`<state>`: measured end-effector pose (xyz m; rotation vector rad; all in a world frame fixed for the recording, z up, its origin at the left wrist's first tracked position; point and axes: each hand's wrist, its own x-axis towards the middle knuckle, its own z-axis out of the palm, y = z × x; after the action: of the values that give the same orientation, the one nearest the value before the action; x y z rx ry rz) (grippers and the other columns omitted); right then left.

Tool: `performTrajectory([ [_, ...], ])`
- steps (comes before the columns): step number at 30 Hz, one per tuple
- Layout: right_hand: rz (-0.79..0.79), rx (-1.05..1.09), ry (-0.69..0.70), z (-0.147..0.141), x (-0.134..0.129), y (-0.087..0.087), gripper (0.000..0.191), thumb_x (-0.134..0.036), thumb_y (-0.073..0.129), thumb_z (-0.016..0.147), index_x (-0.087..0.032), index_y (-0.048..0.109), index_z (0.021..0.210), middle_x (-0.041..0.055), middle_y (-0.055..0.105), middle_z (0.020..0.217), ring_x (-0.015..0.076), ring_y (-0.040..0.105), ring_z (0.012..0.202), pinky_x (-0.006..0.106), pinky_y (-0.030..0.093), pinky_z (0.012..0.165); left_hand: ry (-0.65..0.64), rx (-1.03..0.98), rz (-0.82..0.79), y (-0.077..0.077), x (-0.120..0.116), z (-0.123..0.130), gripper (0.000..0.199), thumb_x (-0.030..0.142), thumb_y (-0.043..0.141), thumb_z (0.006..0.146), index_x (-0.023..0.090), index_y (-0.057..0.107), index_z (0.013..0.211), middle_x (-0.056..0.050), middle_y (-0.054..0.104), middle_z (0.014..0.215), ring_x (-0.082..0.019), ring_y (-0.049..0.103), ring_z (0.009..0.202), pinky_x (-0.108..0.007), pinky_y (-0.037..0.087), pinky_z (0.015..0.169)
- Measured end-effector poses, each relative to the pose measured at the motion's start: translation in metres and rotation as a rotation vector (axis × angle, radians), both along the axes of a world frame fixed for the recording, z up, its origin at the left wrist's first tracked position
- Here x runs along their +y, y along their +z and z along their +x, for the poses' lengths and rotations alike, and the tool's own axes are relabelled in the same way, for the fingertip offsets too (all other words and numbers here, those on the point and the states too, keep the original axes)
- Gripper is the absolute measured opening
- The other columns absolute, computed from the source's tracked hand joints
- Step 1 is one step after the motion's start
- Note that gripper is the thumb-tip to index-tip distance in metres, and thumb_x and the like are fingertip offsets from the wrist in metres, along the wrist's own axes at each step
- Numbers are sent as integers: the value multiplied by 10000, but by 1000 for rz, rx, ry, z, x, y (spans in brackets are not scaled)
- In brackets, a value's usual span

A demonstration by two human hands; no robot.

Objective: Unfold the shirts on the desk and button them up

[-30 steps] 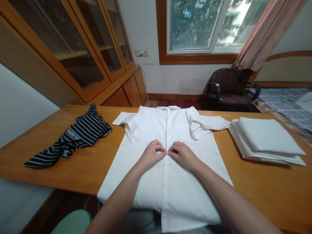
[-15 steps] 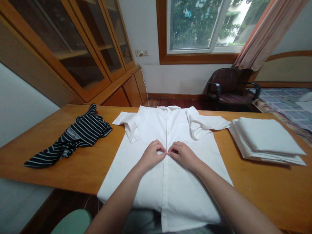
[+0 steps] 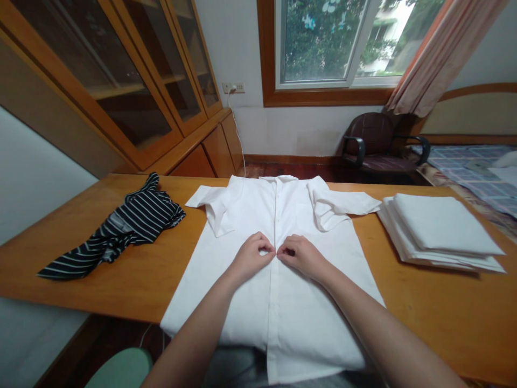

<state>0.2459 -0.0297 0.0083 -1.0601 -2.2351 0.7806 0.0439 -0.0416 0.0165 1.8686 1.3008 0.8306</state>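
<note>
A white short-sleeved shirt lies front up on the table, its collar at the far edge and its hem hanging over the near edge. My left hand pinches the button placket from the left at mid-chest. From the right, my right hand pinches the same spot, fingertips nearly touching those of the left. Small buttons show along the placket above my hands; whatever lies right between the fingertips is too small to make out. Both sleeves are spread outward, with the left one creased.
A black-and-white striped garment lies crumpled on the wooden table at left. Folded white cloths are stacked at right. Beyond stand a brown armchair and a glass-door cabinet. A green stool is below left.
Both hands keep their pinch on the placket, almost unmoved. The whole view has shifted very slightly.
</note>
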Motion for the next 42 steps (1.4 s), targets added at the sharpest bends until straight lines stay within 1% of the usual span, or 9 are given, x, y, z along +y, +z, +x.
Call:
performTrajectory([
  [4, -37, 46, -49, 1, 0, 0, 90, -105, 665, 812, -193, 679, 816, -15, 589, 738, 139, 551, 723, 261, 417, 690, 8, -18, -15, 2, -1, 0, 85, 200, 649, 780, 207, 720, 734, -20, 617, 864, -170, 616, 847, -294, 497, 794],
  [6, -59, 74, -89, 1, -1, -1, 135, -111, 657, 810, -200, 673, 910, -12, 580, 782, 139, 549, 724, 260, 425, 676, 19, -19, -14, 4, -1, 0, 117, 206, 628, 795, 208, 720, 724, -18, 622, 857, -169, 617, 836, -293, 493, 783],
  [8, -71, 95, -108, 2, -1, -2, 265, -113, 648, 815, -214, 657, 1060, -6, 582, 839, 139, 551, 727, 266, 443, 687, 45, -25, -21, 6, 0, 0, 169, 210, 596, 813, 212, 725, 706, -17, 629, 844, -167, 619, 819, -294, 489, 778],
  [12, -55, 96, -52, 2, -2, -2, 406, -81, 597, 849, -254, 644, 1214, 19, 589, 938, 139, 567, 771, 275, 466, 742, 71, -59, -52, 11, 0, -1, 249, 216, 544, 837, 219, 747, 693, -16, 643, 839, -165, 632, 817, -294, 486, 794],
  [18, 43, 15, -10, 2, -1, -4, 374, -71, 568, 882, -263, 706, 1171, 32, 594, 906, 169, 572, 852, 301, 453, 795, 77, -109, -27, 8, 2, -4, 278, 201, 499, 804, 194, 653, 572, -18, 618, 752, -156, 612, 750, -288, 470, 770],
  [22, 67, -26, 1, 1, -2, -4, 361, -84, 562, 901, -262, 701, 1182, 37, 597, 920, 175, 569, 876, 308, 443, 804, 148, -137, -23, 5, 4, -6, 272, 194, 461, 783, 191, 555, 528, -12, 585, 695, -146, 574, 681, -276, 453, 693],
  [26, 115, -105, 14, 1, -4, -3, 373, -102, 549, 920, -286, 677, 1218, 40, 596, 938, 189, 561, 909, 327, 414, 809, 232, -117, -5, 5, 5, -7, 257, 210, 456, 781, 197, 543, 540, 3, 542, 641, -146, 542, 651, -270, 418, 632],
  [33, 112, -127, 5, 0, -6, 0, 304, -78, 530, 904, -251, 689, 1097, 44, 608, 947, 205, 571, 944, 341, 406, 833, 337, -106, 41, 1, 7, -10, 250, 219, 454, 797, 206, 534, 560, 12, 531, 622, -152, 546, 667, -266, 414, 627],
  [42, 82, -89, -25, 8, -2, 2, 258, -31, 539, 816, -214, 688, 920, 42, 610, 898, 209, 559, 914, 336, 419, 830, 320, -5, 99, -4, 9, -8, 303, 206, 456, 849, 205, 517, 552, 6, 548, 659, -149, 554, 683, -282, 416, 680],
])
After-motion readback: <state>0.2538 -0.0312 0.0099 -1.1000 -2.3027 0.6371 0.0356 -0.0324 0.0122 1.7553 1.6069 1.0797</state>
